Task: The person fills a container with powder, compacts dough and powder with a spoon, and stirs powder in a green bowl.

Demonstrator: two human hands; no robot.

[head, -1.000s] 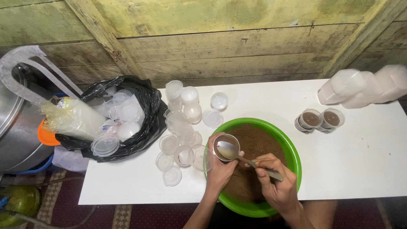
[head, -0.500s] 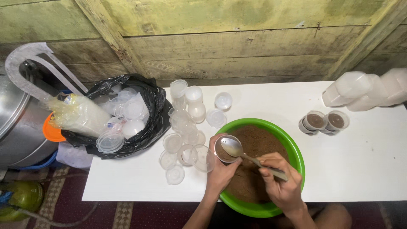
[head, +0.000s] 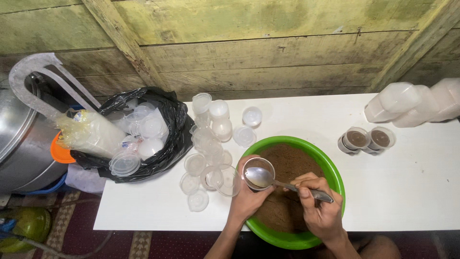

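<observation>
A weathered wooden plank wall (head: 268, 52) stands behind a white table (head: 407, 187), seen from above. In front of me sits a green bowl (head: 335, 177) filled with brown powder (head: 287, 163). My left hand (head: 247, 201) is curled around a small clear plastic cup (head: 258, 168), holding it over the bowl's left rim with the fingers wrapped about its side. The cup looks light and thin-walled, likely to flex or crack if squeezed, so I judge a gentle grip around the lower wall suits it best. My right hand (head: 321, 211) is closed in a loose fist on the handle of a metal spoon (head: 261, 177), stiff and smooth, whose bowl rests at the cup's mouth. Both wrists come up from the bottom edge, angled toward each other. To the left lie scattered empty cups and lids (head: 206, 158) and a black bag (head: 175, 129) of more containers. To the right stand two filled, lidded cups (head: 366, 140).
</observation>
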